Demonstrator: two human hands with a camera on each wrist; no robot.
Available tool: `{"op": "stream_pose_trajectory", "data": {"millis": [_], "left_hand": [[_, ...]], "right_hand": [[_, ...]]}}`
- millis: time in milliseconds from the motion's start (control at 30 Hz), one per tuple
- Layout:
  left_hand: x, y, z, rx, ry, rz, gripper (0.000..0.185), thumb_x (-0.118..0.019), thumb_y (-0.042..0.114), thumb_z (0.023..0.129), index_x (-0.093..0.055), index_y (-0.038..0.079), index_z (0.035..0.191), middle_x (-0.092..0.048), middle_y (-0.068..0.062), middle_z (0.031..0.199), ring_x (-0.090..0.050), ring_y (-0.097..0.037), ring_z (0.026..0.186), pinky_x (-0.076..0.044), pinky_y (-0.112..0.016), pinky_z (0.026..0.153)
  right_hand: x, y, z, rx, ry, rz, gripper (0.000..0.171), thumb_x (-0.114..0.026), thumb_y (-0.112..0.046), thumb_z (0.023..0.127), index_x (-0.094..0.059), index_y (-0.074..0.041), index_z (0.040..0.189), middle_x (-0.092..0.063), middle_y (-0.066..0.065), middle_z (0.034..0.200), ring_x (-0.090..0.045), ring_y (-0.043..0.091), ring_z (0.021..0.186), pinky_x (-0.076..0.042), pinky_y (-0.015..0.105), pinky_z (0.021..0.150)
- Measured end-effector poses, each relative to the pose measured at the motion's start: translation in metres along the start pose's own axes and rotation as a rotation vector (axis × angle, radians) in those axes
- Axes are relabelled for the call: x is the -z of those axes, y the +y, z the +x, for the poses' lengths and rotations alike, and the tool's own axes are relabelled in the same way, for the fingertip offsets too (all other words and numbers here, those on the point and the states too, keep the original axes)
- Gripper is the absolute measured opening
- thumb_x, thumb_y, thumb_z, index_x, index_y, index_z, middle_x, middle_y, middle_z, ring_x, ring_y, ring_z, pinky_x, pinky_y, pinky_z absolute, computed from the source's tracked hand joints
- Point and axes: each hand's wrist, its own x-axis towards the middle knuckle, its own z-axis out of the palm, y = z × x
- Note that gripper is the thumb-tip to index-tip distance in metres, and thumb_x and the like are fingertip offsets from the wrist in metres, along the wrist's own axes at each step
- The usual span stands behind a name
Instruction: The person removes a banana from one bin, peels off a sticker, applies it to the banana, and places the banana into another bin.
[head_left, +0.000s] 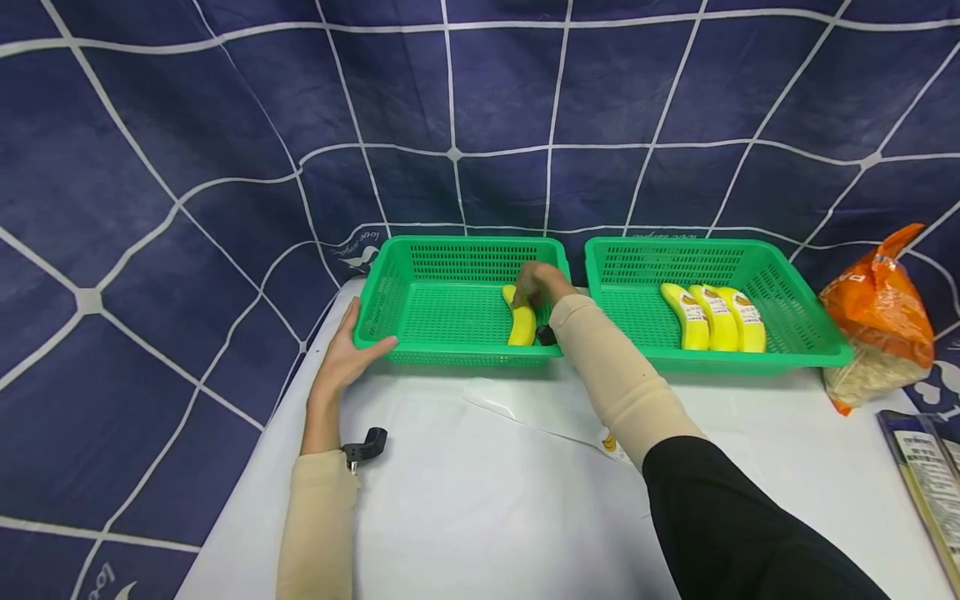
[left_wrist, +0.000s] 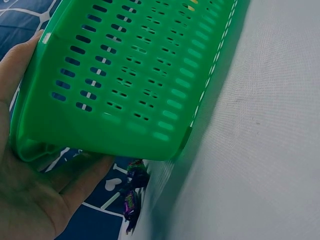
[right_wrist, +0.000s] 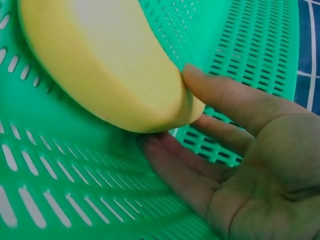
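My right hand [head_left: 538,282] reaches into the left green basket [head_left: 450,354] and pinches one end of a yellow banana [head_left: 522,325]. Thumb and fingertips lie on either side of that end in the right wrist view, where the banana [right_wrist: 115,65] is against the basket's wall. At the same basket's near left corner, my left hand [head_left: 347,346] rests with its fingers straight along the side and its thumb out over the front rim. Three yellow bananas [head_left: 716,318] with white labels lie side by side in the right green basket [head_left: 750,362].
To the right of the baskets stands an orange bag [head_left: 877,312] with pale contents. A clear plastic sheet [head_left: 525,404] lies before the left basket. Flat packages [head_left: 926,467] are at the right edge. A dark blue checked cloth [head_left: 502,108] hangs behind the white table [head_left: 480,517].
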Motion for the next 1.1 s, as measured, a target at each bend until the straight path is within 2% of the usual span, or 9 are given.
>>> {"op": "stream_pose_trajectory", "data": {"millis": [100,200,300,500,633,800,900,967,1100], "left_hand": [[-0.001,-0.005,0.003,-0.004,0.006,0.014,0.106,-0.073,0.033,0.085,0.002,0.015,0.158,0.005,-0.005,0.166,0.006,-0.028,0.153,-0.003,-0.056,0.123],[-0.001,-0.022,0.011,-0.008,0.014,0.024,0.108,-0.075,0.038,0.083,0.002,0.023,0.157,0.005,0.002,0.166,0.006,-0.025,0.153,-0.004,-0.056,0.123],[-0.001,-0.02,0.011,-0.009,0.014,0.021,0.107,-0.075,0.037,0.083,0.002,0.024,0.157,0.005,0.003,0.166,0.006,-0.025,0.153,-0.003,-0.056,0.123],[-0.003,-0.021,0.012,-0.013,0.022,0.007,0.108,-0.075,0.038,0.083,0.002,0.024,0.158,0.003,0.004,0.166,0.004,-0.023,0.153,-0.004,-0.054,0.123],[-0.004,-0.021,0.012,-0.018,0.024,-0.003,0.11,-0.077,0.039,0.082,0.001,0.022,0.158,0.002,0.004,0.166,0.004,-0.023,0.153,-0.004,-0.053,0.123],[-0.004,-0.019,0.012,-0.029,0.014,-0.001,0.108,-0.076,0.035,0.083,0.001,0.021,0.158,0.004,0.001,0.166,0.005,-0.025,0.153,-0.003,-0.056,0.123],[-0.003,-0.018,0.012,-0.028,0.013,0.001,0.108,-0.076,0.035,0.083,0.002,0.022,0.157,0.005,0.001,0.166,0.006,-0.026,0.153,-0.003,-0.056,0.122],[-0.003,-0.019,0.012,-0.024,0.017,-0.001,0.109,-0.076,0.036,0.083,0.002,0.023,0.157,0.005,0.001,0.166,0.006,-0.025,0.153,-0.002,-0.056,0.122],[-0.003,-0.022,0.011,-0.011,0.032,-0.005,0.112,-0.077,0.043,0.08,0.001,0.023,0.158,0.004,0.001,0.166,0.005,-0.025,0.153,-0.003,-0.056,0.123]], "right_hand": [[-0.003,0.0,0.0,-0.014,0.042,0.022,0.047,-0.075,-0.023,0.087,-0.059,0.0,0.125,-0.063,0.019,0.123,-0.065,0.029,0.11,-0.056,0.034,0.093],[-0.005,0.0,0.0,-0.026,0.074,0.026,0.046,-0.076,-0.022,0.086,-0.059,0.002,0.121,-0.064,0.018,0.119,-0.066,0.028,0.106,-0.056,0.035,0.092],[-0.005,0.0,0.0,-0.026,0.081,0.011,0.045,-0.076,-0.022,0.085,-0.06,0.002,0.119,-0.065,0.018,0.116,-0.067,0.028,0.103,-0.056,0.035,0.091],[-0.004,0.001,0.001,-0.035,0.072,0.063,0.041,-0.077,-0.019,0.084,-0.061,0.001,0.116,-0.064,0.015,0.112,-0.066,0.025,0.097,-0.058,0.032,0.086],[-0.002,0.002,0.001,-0.028,0.079,0.096,0.05,-0.078,-0.018,0.082,-0.056,0.003,0.122,-0.062,0.016,0.112,-0.067,0.024,0.092,-0.058,0.031,0.082],[0.001,0.002,-0.002,-0.02,0.146,0.123,0.056,-0.081,-0.015,0.078,-0.052,0.004,0.123,-0.062,0.018,0.112,-0.071,0.021,0.079,-0.06,0.03,0.078],[0.004,-0.001,-0.005,-0.012,0.205,0.147,0.052,-0.082,-0.013,0.077,-0.052,0.003,0.116,-0.061,0.018,0.11,-0.07,0.019,0.071,-0.06,0.03,0.076],[0.007,-0.003,-0.007,-0.012,0.226,0.184,0.052,-0.081,-0.011,0.077,-0.049,0.001,0.116,-0.059,0.017,0.109,-0.068,0.02,0.071,-0.06,0.031,0.077],[0.013,-0.01,-0.011,-0.009,0.242,0.162,0.052,-0.08,-0.014,0.079,-0.048,-0.001,0.118,-0.059,0.016,0.107,-0.068,0.021,0.076,-0.059,0.033,0.083]]}}
